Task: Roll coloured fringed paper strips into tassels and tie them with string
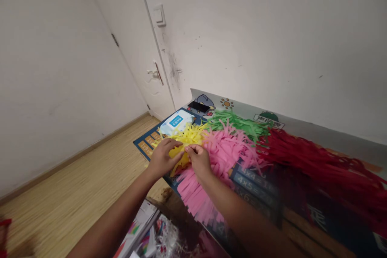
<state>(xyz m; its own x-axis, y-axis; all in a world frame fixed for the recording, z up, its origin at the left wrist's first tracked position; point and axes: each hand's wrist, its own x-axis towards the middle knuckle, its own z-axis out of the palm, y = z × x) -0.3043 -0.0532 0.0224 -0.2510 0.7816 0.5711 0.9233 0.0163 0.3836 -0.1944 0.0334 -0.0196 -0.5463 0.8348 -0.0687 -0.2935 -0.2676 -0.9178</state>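
Observation:
Yellow fringed paper (191, 134) lies on the near left part of the table, with both hands over it. My left hand (165, 157) has its fingers apart and curved at the yellow strips. Beside it, my right hand (198, 159) pinches with thumb and forefinger; whatever is between them is too small to make out. Pink fringed paper (225, 149) spreads under and beyond my right wrist, some hanging over the near edge. Green fringed paper (242, 125) lies behind it, and red fringed paper (317, 165) stretches to the right.
A wet-wipes pack (177, 121) and a black phone (198, 107) lie at the table's back left. The printed table cover (254, 185) meets the wall. Below the near edge, a box (142, 225) holds papers and clear plastic. A door (136, 48) stands behind.

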